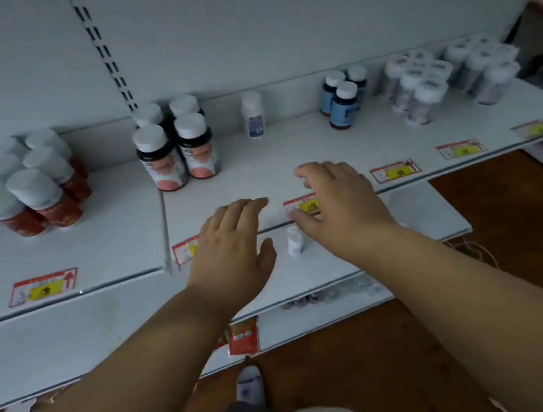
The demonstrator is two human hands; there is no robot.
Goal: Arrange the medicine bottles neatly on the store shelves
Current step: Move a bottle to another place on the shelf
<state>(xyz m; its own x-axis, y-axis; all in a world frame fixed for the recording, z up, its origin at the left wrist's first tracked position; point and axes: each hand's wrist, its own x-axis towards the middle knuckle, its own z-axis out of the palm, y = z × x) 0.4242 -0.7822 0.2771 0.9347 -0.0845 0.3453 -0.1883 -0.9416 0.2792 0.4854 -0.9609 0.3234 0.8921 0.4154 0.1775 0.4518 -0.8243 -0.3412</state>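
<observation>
My left hand (231, 249) and my right hand (339, 207) hover open, palms down, over the front edge of the white upper shelf (291, 154), holding nothing. Between them, on the lower shelf (402, 216), stands a small white bottle (294, 241). On the upper shelf stand a lone small white bottle (253, 115) at the back, dark bottles with pink labels (176, 145), red-labelled bottles (29, 189) at the left, blue-labelled bottles (344, 97) and several clear white-capped bottles (436, 80) at the right.
Price tags (395, 170) line the shelf's front edge. A red packet (243, 335) hangs below the lower shelf. Brown floor (505, 209) lies at the right, and my shoe (250, 383) shows below.
</observation>
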